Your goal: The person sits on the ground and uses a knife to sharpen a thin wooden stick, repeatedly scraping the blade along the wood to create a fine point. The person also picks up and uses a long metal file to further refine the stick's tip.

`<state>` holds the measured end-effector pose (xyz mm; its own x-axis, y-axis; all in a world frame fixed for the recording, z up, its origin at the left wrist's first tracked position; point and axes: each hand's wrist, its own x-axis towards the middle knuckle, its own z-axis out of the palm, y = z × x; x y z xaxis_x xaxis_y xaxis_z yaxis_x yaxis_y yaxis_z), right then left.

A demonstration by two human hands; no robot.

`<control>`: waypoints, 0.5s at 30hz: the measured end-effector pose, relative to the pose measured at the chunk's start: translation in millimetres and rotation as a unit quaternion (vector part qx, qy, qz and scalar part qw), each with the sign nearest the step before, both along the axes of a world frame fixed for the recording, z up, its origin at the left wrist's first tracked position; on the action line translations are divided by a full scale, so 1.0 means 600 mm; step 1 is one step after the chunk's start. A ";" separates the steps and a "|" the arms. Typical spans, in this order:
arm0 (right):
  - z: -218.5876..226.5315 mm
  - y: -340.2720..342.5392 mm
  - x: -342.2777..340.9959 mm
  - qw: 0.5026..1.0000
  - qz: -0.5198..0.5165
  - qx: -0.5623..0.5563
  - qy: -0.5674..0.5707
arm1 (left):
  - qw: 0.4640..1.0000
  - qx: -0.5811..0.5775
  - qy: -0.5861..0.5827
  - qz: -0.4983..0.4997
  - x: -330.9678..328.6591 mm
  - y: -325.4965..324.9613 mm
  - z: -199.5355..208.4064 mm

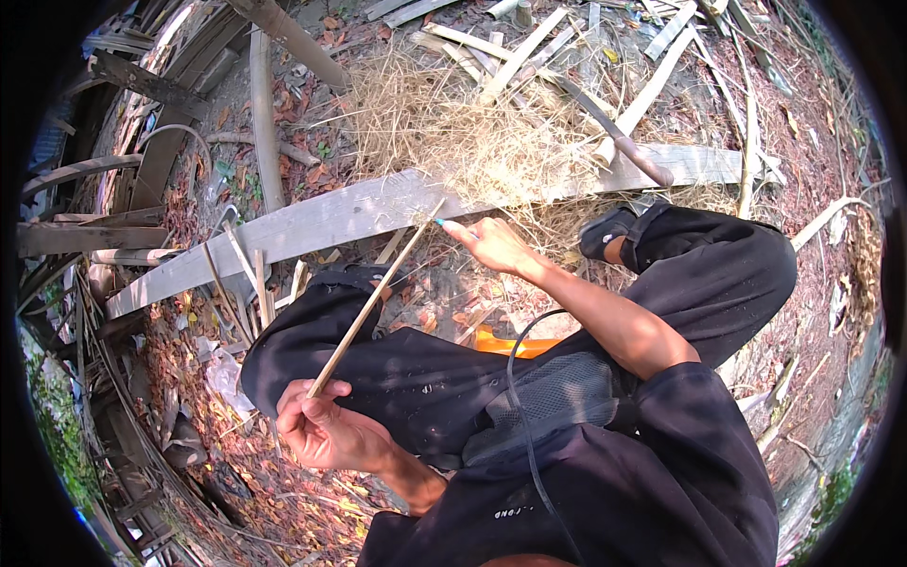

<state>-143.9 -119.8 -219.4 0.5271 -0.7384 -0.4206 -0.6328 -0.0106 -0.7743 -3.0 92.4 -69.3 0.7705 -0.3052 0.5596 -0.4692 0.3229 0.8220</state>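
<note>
Holding strip (pixel 373 304): my left hand (pixel 321 425) pinches its base, right hand (pixel 491 244) pinches the tip; keep it taut, I judge.

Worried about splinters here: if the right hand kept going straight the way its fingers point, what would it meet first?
The right hand points up-left toward the thin bamboo strip, whose upper end sits just past the fingertips. That tip likely comes first; beyond it lies the grey plank. Depth is unclear.

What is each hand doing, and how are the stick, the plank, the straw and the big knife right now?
left hand: closed around the stick's lower end
right hand: by the stick's upper end, pinching something small
bamboo stick: thin, slanted, held up
grey plank: lying flat
dry straw: loose heap on the plank
chopping knife: lying unheld
</note>
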 end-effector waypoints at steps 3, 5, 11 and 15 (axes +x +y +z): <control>-0.024 0.012 -0.001 0.999 0.001 0.032 -0.012 | 1.000 0.003 0.002 0.002 -0.005 0.001 -0.001; -0.027 0.002 0.002 0.999 0.011 0.001 0.034 | 1.000 0.003 -0.008 -0.008 -0.002 0.004 -0.001; -0.068 -0.019 0.006 0.992 -0.049 -0.014 0.118 | 1.000 0.007 -0.013 0.007 -0.018 -0.012 0.005; -0.077 -0.028 -0.001 0.994 -0.050 0.038 0.090 | 1.000 0.006 -0.009 0.002 -0.006 -0.004 0.004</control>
